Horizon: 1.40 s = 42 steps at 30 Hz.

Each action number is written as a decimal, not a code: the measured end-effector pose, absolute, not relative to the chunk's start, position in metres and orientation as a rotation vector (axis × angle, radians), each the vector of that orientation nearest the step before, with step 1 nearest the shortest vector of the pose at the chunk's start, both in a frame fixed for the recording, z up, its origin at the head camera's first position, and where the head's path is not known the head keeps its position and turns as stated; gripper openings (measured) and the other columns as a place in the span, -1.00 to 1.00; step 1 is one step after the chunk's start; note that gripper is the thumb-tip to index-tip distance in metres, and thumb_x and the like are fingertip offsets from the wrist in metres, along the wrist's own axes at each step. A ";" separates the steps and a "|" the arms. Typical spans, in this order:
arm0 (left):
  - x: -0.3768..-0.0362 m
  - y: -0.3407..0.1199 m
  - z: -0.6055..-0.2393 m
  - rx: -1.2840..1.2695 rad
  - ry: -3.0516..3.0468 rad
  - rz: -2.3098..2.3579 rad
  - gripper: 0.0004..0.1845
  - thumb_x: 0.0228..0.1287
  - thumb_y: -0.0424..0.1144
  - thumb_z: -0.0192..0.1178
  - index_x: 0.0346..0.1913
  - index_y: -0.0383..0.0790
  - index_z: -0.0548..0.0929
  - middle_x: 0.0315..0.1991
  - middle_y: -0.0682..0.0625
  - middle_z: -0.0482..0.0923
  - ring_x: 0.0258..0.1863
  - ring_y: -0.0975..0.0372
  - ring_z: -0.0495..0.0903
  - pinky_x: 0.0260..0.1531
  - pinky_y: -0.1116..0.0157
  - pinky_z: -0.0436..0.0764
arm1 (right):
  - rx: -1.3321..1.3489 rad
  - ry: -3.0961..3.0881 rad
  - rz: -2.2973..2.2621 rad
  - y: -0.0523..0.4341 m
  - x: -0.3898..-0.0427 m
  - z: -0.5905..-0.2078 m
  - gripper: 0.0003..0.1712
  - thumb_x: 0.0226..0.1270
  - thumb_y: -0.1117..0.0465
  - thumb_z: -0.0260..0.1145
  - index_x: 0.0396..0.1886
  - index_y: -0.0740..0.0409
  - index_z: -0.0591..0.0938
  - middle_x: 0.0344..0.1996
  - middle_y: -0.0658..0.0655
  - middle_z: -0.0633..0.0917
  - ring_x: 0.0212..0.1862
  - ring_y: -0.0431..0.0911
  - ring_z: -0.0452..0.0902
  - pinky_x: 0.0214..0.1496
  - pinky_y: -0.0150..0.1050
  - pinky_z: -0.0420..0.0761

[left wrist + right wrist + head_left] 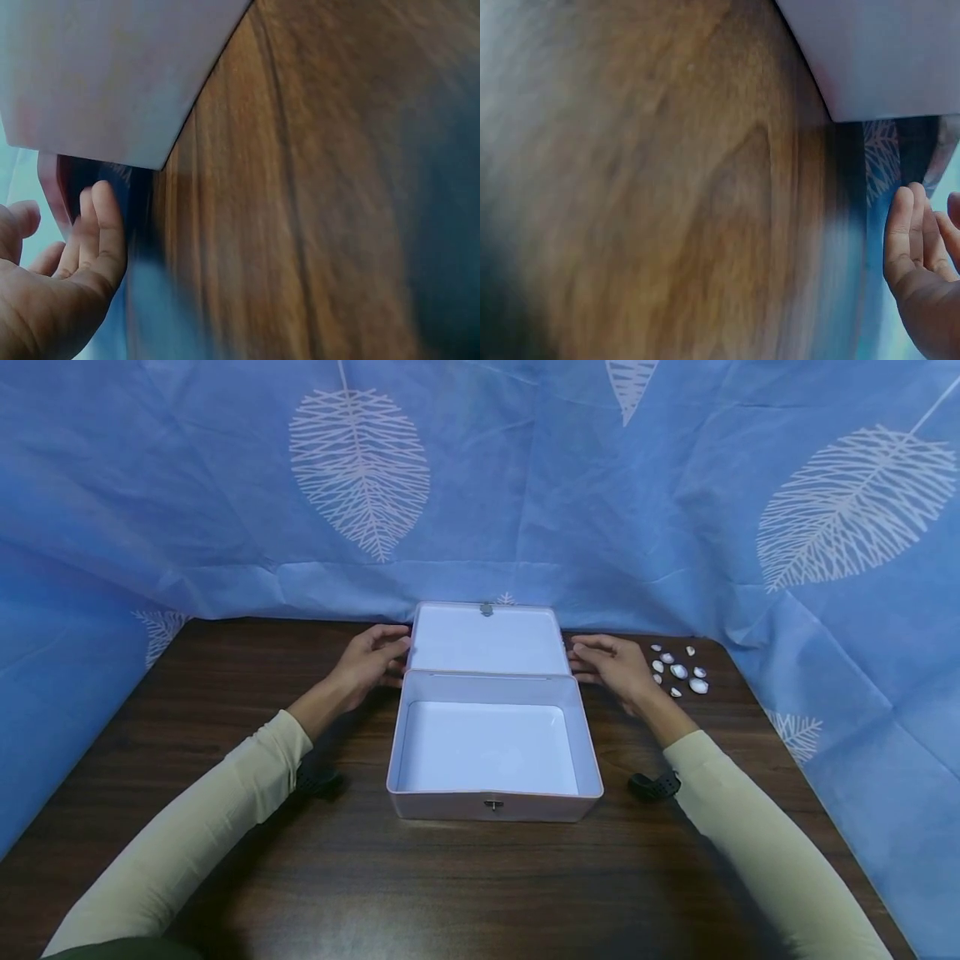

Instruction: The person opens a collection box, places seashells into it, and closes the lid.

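A pale pink box [491,806] with a white inside stands open at the table's middle, and nothing lies in it. Its lid [487,639] leans back towards the curtain. My left hand [375,658] is at the lid's left edge and my right hand [609,664] at its right edge. The fingers of both are loosely extended, with the tips at or just off the lid. Neither hand holds anything. The left wrist view shows the left hand [67,277] beside the box wall [112,67]. The right wrist view shows the right hand [922,262] below the box [885,52].
Several small white shells [678,671] lie on the dark wood table [225,693], just right of my right hand. A blue curtain [525,485] with leaf prints hangs close behind and around the table.
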<state>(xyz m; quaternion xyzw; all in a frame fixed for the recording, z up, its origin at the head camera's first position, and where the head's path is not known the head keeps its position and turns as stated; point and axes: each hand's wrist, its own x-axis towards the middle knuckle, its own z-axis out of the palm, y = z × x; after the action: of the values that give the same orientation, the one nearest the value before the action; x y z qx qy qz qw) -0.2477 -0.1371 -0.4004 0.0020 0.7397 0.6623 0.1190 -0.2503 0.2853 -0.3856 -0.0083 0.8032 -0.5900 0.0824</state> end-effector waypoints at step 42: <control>-0.172 -0.162 -0.386 0.180 2.206 1.750 -0.23 0.78 0.10 0.19 0.80 -0.09 0.22 0.59 -0.36 0.43 0.57 -0.29 0.53 0.49 -0.26 0.63 | -0.104 2.529 -1.678 0.365 -0.205 -0.371 -0.50 0.77 0.08 0.36 0.43 0.33 0.66 -0.06 -0.33 0.88 -0.05 -0.33 0.86 0.02 -0.30 0.88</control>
<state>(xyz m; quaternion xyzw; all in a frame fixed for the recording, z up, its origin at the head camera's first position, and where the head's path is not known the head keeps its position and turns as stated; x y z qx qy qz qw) -0.1723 -0.1619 -0.3858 0.0628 0.7719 0.6123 0.1591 -0.2053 0.3649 -0.3709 -0.0343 0.8316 -0.5518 0.0523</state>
